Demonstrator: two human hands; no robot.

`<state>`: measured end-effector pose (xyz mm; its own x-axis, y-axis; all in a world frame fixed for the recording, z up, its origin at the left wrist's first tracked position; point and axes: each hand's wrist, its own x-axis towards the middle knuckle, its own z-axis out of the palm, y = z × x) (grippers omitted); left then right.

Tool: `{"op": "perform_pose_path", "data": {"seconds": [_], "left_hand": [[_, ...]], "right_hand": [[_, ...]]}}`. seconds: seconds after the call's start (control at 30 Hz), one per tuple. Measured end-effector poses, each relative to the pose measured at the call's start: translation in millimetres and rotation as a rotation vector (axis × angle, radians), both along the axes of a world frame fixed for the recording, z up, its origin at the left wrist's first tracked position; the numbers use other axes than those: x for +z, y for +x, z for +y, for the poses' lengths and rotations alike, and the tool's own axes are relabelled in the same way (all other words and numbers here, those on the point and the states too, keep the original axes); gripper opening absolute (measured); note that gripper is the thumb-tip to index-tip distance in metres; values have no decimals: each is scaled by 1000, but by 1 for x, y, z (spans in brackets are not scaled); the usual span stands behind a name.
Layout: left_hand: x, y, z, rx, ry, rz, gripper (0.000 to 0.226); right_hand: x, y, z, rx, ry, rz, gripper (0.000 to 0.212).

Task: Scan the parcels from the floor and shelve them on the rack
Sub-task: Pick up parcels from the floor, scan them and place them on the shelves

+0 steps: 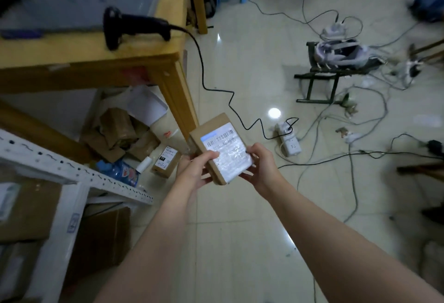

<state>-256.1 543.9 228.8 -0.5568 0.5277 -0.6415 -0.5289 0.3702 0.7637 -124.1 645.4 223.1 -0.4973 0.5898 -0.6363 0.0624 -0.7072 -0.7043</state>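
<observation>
Cardboard parcel [219, 145], label up, is held in the air over the floor tiles. The left grip [192, 170] pinches its near-left edge with the thumb on the label. The right grip [260, 165] clasps the near-right corner, so both are clenched on it.

Likely risks: scanning needs one hand freed, and a one-handed corner hold may let the parcel tip or drop. Shiny tape over the label may glare and spoil the read.

Counts, near to far:
- One parcel in hand.
- One white rack [72, 168] at left, with brown boxes under its beam; their number is unclear.
- One small labelled box [167, 160] on the floor.
- A heap of taped brown parcels [117, 132] under the counter [96, 52], roughly three, too blurred to be sure.
- One black barcode scanner [129, 26] on the counter edge, untouched.
- One cable [203, 74] trailing down to one white power strip [289, 145]; the loose loops could snag a foot.
</observation>
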Motion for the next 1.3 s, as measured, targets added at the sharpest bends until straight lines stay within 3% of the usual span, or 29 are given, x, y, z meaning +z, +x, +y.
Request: {"op": "perform_pose_path", "data": {"seconds": [0.23, 0.4, 0.6, 0.73, 0.83, 0.97, 1.07, 1.3], "left_hand": [[95, 20, 23, 100, 33, 102, 24], [135, -6, 15, 259, 89, 185, 17], [155, -77, -7, 477, 109, 255, 37], [177, -112, -16, 564, 112, 249, 34], [196, -129, -20, 598, 125, 225, 29], [220, -141, -22, 674, 142, 167, 60], [230, -143, -20, 744, 147, 145, 69], [244, -142, 4, 950, 125, 99, 62]], "right_hand": [[83, 8, 33, 130, 107, -31, 22], [117, -29, 41, 266, 217, -35, 52], [140, -103, 33, 230, 276, -78, 23], [161, -154, 30, 170, 354, -173, 11], [182, -184, 32, 171, 419, -219, 9], [209, -213, 37, 163, 543, -252, 10], [225, -228, 44, 137, 619, -303, 19], [245, -281, 87, 270, 925, -376, 19]]}}
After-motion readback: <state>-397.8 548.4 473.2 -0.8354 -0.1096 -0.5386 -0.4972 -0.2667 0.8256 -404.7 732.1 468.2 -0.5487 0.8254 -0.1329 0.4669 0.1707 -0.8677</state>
